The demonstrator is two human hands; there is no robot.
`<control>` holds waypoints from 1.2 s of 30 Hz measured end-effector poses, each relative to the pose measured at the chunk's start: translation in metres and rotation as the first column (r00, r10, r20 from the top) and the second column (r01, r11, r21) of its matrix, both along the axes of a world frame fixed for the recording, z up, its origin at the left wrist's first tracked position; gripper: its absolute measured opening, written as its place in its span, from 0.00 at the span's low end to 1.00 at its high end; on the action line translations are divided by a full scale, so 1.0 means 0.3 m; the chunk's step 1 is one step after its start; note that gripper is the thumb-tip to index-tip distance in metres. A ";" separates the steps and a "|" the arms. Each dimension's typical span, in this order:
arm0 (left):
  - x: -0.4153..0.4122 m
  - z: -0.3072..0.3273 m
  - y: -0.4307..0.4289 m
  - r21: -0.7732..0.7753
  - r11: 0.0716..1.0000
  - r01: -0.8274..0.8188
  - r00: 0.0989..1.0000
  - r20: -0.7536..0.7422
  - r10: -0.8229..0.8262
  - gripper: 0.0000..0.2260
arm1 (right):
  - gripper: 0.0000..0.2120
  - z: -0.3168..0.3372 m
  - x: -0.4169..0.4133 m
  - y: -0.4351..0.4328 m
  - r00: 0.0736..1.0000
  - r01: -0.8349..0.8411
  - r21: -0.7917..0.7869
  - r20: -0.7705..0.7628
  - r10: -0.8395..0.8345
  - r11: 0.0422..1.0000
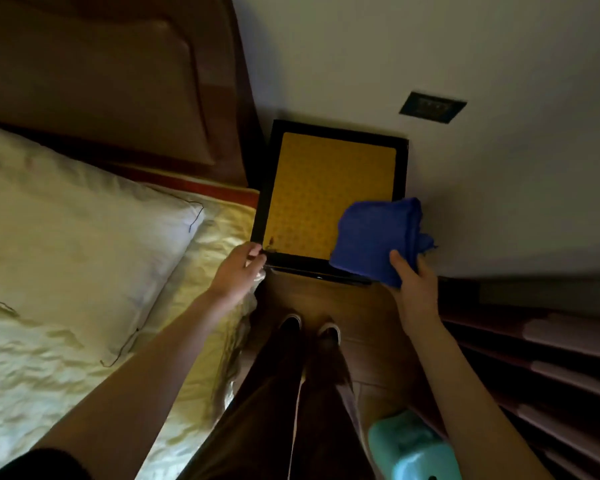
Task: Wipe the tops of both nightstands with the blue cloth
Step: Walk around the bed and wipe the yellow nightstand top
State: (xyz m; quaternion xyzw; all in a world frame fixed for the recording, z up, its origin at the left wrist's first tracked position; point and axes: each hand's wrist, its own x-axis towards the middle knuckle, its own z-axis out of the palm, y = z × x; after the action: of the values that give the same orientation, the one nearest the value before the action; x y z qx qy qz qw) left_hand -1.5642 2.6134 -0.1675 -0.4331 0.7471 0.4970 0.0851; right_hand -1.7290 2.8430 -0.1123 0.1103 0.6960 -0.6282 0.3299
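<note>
Right at the near right corner of the nightstand (pixel 329 188), the blue cloth (pixel 374 237) hangs bunched in the person's right hand (pixel 414 282). The thumb presses on its lower edge; the other fingers are hidden behind the folds, so the hand is clamped on the cloth. Its long axis runs from the hand up and away toward the wall (pixel 430 64), and its far end is crumpled, so the true outline is hard to read. The cloth covers the nightstand's near right corner; whether it touches the top cannot be told. The nightstand's yellow patterned top is framed in black, and its front is hidden from above. The left hand (pixel 238 268) sits at the near left corner, fingers curled together on the black edge, beside the bed (pixel 49 358) and pillow (pixel 66 220). A pale teal object (pixel 409 448) at the bottom is cut off by the frame.
</note>
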 end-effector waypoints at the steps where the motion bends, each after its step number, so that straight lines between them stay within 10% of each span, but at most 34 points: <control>1: -0.055 -0.051 -0.026 -0.018 0.999 -0.032 0.999 -0.020 0.032 0.17 | 0.18 -0.073 -0.029 -0.025 1.000 -0.020 0.024 0.019 0.020 1.000; 7: -0.184 -0.401 -0.114 -0.041 0.980 -0.195 0.981 0.008 0.195 0.22 | 0.13 -0.466 -0.092 0.018 0.999 -0.038 0.395 0.010 0.037 0.918; 10: -0.209 -0.458 -0.111 -0.062 0.966 -0.252 0.966 0.044 0.255 0.19 | 0.26 -0.448 -0.076 0.061 0.944 -0.068 0.672 -0.195 0.265 0.738; 13: -0.243 -0.478 -0.142 -0.101 0.962 -0.254 0.963 0.062 0.261 0.18 | 0.33 -0.440 -0.091 0.022 0.632 -0.056 0.824 -0.407 0.659 0.563; 19: -0.288 -0.521 -0.156 -0.218 0.935 -0.281 0.952 0.059 0.300 0.19 | 0.30 -0.644 -0.234 -0.162 0.130 -0.195 0.952 -0.211 0.969 0.234; 29: -0.273 -0.562 -0.175 -0.237 0.927 -0.292 0.950 0.043 0.310 0.19 | 0.27 -0.701 -0.732 -0.482 0.231 -0.100 0.904 -0.386 0.893 0.416; 36: -0.281 -0.532 -0.175 -0.280 0.924 -0.261 0.953 0.078 0.292 0.20 | 0.26 -0.669 -0.313 -0.197 0.161 -0.193 0.921 -0.310 0.937 0.338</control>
State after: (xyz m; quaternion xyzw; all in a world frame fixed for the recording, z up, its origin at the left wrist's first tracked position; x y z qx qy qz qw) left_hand -1.6486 2.5610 -0.3270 -0.5704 0.7320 0.3727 -0.0008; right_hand -1.8230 2.7840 -0.3131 -0.4045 0.9064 -0.0587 0.1069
